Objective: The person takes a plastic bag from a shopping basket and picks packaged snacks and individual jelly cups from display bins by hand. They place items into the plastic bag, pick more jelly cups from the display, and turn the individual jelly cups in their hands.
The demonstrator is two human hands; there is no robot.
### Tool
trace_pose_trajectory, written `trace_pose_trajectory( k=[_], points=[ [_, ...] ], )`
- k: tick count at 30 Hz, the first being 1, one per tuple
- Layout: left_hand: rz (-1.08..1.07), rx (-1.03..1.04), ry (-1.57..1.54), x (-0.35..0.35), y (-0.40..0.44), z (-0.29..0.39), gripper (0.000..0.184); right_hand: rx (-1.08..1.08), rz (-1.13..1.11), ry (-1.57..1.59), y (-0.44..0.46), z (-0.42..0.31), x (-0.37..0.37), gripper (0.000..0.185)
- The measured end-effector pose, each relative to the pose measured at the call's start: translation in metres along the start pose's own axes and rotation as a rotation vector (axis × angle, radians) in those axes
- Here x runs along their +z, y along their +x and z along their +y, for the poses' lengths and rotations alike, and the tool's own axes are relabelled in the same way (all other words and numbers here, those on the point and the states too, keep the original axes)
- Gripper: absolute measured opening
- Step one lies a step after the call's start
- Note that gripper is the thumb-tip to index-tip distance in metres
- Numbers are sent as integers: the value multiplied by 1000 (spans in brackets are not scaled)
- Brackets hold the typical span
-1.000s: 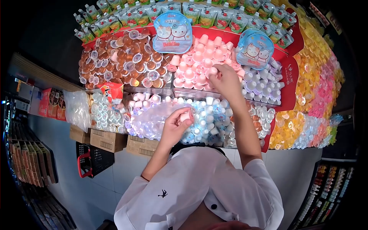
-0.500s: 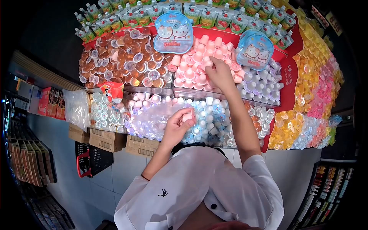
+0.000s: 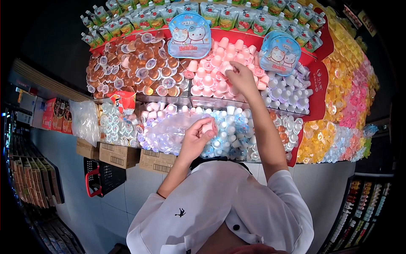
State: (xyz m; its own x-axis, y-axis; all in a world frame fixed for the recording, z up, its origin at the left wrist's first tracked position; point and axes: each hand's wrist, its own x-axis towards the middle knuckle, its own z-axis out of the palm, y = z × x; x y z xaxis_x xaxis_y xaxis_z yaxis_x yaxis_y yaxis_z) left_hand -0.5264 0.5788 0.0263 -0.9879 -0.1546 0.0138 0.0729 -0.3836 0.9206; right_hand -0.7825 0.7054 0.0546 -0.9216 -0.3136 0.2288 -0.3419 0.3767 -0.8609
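clamped in the left hand (image 3: pixel 193 139), between thumb and curled fingers: a pink cup (image 3: pixel 209 127). wide rim apparently turned to the right; long axis only roughly readable, with part of it behind the fingers.

ahead of that cup and slightly to the right, beyond the clear bin wall (image 3: pixel 218 103): the pink pile (image 3: pixel 207 80), many cups in it with narrow ends up, others tipped over. over the right part of the pile, the right hand (image 3: pixel 242 79), bent at the wrist, thumb and fingertips lowered to a pale pink cup (image 3: pixel 226 67) and touching it. closed on it or merely resting against it: cannot tell. of the two hands, the right by far the nearer to the pile, in contact with it; the left short of it, on the person's side. hands well apart from each other.

left of the pile, brown cups (image 3: pixel 137 70); to the right, pale purple cups (image 3: pixel 288 91). behind, a left cat bag (image 3: pixel 189 36) and a right cat bag (image 3: pixel 279 53), then spouted pouches (image 3: pixel 228 17).

just beside the left hand, a clear plastic bag (image 3: pixel 167 133) on one side, blue-and-white cups (image 3: pixel 230 132) on the other. farther out, yellow cups (image 3: pixel 315 137) to the right, and low on the left, a black basket (image 3: pixel 112 178).
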Motion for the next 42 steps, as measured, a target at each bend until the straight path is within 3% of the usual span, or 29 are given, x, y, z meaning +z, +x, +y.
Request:
trace_pose_trajectory(
  k=[6,9,15,21,30,36,42],
  points=[
    [15,8,-4,-4,-1,-2,45,56,10,-98,-17,-16,-8,57],
    [22,4,-19,-4,-1,-1,45,-19,24,-62,-23,-23,-7,47],
    [11,-4,-17,-3,1,-1,45,-373,32,-318,-13,-15,15,36],
    [3,3,-24,-5,0,1,46,-467,106,-455,-6,-19,32,34],
    [21,7,-22,-10,-3,3,48,-444,84,-496,-4,-18,37,34],
    [36,10,6,-10,-3,5,48,-342,22,-155,-13,-32,19,36],
    [33,29,11,-11,-3,8,48,-280,250,-52,33,-8,-22,32]
  ],
)
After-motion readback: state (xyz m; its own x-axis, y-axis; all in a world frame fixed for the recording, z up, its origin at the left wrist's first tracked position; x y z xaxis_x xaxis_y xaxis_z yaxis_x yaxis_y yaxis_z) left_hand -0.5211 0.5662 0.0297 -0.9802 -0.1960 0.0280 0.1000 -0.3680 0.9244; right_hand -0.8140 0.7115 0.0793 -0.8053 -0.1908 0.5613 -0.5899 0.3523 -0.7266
